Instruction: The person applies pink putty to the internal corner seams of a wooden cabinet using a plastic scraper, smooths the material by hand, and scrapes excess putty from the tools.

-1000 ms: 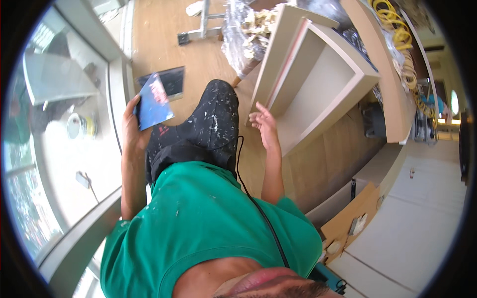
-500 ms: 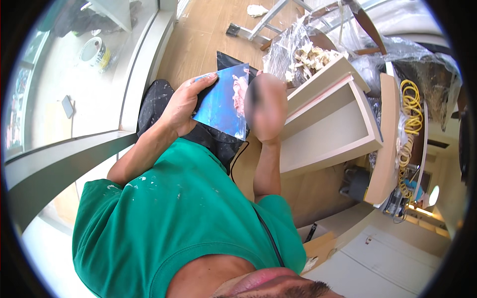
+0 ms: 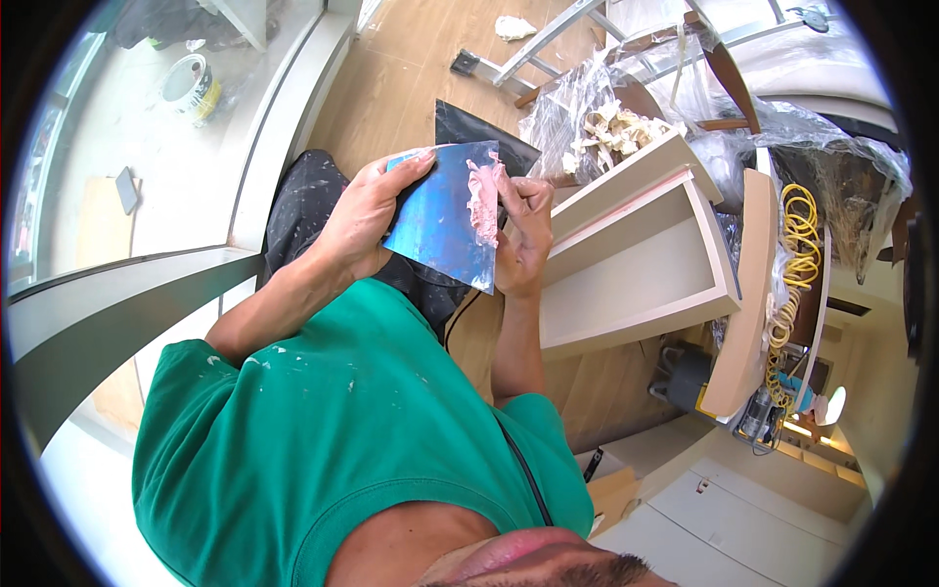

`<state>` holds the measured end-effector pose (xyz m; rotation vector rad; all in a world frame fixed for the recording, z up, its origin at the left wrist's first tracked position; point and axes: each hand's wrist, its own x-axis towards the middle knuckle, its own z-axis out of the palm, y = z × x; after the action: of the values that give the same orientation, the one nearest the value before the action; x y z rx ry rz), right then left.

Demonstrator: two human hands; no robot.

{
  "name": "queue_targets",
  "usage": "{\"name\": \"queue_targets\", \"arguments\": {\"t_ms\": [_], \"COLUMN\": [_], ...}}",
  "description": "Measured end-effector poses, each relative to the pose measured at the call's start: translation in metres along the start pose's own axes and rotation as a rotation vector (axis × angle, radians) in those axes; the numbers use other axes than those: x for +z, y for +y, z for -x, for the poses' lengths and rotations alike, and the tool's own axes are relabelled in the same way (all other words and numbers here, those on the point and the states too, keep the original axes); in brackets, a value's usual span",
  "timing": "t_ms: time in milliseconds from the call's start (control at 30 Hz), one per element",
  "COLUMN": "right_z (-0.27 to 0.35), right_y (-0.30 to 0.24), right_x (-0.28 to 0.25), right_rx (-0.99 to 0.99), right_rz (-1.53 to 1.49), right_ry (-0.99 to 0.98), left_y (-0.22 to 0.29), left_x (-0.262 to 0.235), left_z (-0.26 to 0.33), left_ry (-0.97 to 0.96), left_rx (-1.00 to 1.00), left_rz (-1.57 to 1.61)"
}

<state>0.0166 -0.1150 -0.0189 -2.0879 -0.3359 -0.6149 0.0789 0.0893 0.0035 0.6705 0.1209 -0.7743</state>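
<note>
My left hand (image 3: pixel 370 210) grips a flat blue plate (image 3: pixel 425 215) by its left edge, thumb on top and the other fingers hidden beneath. A thick smear of pink putty (image 3: pixel 482 203) lies along the plate's right side. My right hand (image 3: pixel 526 235) is at that side, fingers bent and closed, one fingertip against the putty. Pinkish smudges show on its fingers. Whatever that hand may hold is hidden.
A black sheet (image 3: pixel 479 135) lies on the wooden floor beyond the plate. To the right stands a beige open-fronted cabinet piece (image 3: pixel 641 259), with crumpled scraps (image 3: pixel 621 132), a ladder (image 3: pixel 548 44) and a coiled yellow hose (image 3: pixel 800 235) around it. A window frame (image 3: pixel 284 127) runs along the left.
My right hand, blurred before, now shows clearly with its fingers bent at the putty. The plate has shifted slightly down and right, showing more of the black sheet behind.
</note>
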Motion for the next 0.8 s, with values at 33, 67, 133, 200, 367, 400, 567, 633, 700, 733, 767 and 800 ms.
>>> {"name": "queue_targets", "arguments": {"t_ms": [33, 67, 133, 200, 367, 400, 567, 633, 700, 733, 767, 800], "right_z": [0.001, 0.002, 0.004, 0.006, 0.009, 0.009, 0.006, -0.004, -0.019, -0.024, -0.026, -0.025], "right_y": [0.0, 0.0, 0.001, 0.001, 0.004, 0.004, -0.002, -0.004, -0.007, -0.007, -0.006, -0.005], "right_x": [0.001, 0.002, 0.003, 0.003, 0.005, 0.007, 0.006, -0.008, -0.012, -0.013, -0.011, -0.007], "right_rx": [-0.006, -0.012, -0.019, -0.021, -0.126, -0.178, -0.024, -0.084, -0.168, -0.208, -0.22, -0.216], "right_rz": [0.001, 0.002, 0.004, 0.007, 0.092, 0.138, 0.109, 0.304, 0.44, 0.509, 0.553, 0.564], "right_ry": [0.008, 0.015, 0.025, 0.027, -0.047, -0.08, 0.11, 0.15, 0.085, 0.05, 0.018, 0.012], "left_y": [-0.001, -0.001, 0.0, -0.001, -0.003, 0.0, 0.011, 0.01, 0.009, 0.008, 0.007, 0.007], "left_x": [0.0, 0.0, 0.002, 0.001, -0.004, -0.002, 0.003, 0.004, 0.009, 0.012, 0.014, 0.015], "left_z": [0.0, 0.0, 0.0, -0.002, -0.006, -0.007, -0.01, -0.012, -0.009, -0.007, -0.006, -0.005], "left_ry": [-0.002, -0.002, -0.002, 0.005, 0.005, -0.005, -0.015, 0.02, 0.047, 0.06, 0.059, 0.068], "left_rx": [-0.003, -0.005, -0.008, -0.011, -0.012, 0.003, 0.048, 0.042, 0.009, -0.008, -0.011, -0.005], "left_rz": [0.001, 0.004, 0.009, 0.017, 0.049, 0.054, 0.011, -0.005, 0.014, 0.025, 0.037, 0.057]}}
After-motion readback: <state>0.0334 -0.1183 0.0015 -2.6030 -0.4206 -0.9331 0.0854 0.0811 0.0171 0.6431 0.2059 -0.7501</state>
